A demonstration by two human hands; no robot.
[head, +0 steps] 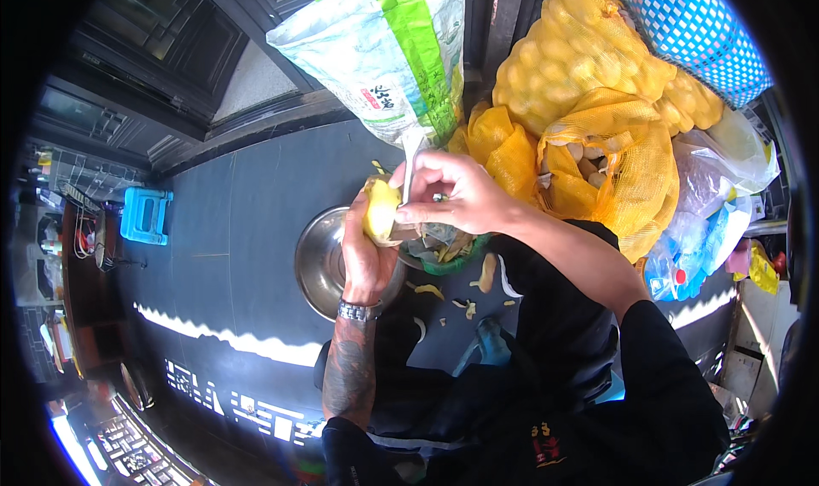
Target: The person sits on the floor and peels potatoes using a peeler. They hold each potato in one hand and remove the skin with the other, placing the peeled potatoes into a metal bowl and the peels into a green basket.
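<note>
My left hand [368, 256] is wrapped around a partly peeled potato [382, 206], whose bare yellow flesh faces up and to the right. In my right hand [457, 188] is a slim metal utensil [409, 166]. One end of it points away from me; its working end is hidden by the fingers and potato. Below the left hand stands a stainless steel bowl [313, 262], partly covered by hand and wrist. Under my right hand sits a green-rimmed container [448, 267] holding peelings, only partly visible.
Strips of peel [486, 273] lie on the dark tiled floor [205, 230]. A tall white-and-green sack [365, 57] stands ahead. To the right are an open yellow mesh sack [633, 185], a full mesh sack of potatoes [576, 57] and plastic bags [704, 230]. A blue stool [146, 215] stands left.
</note>
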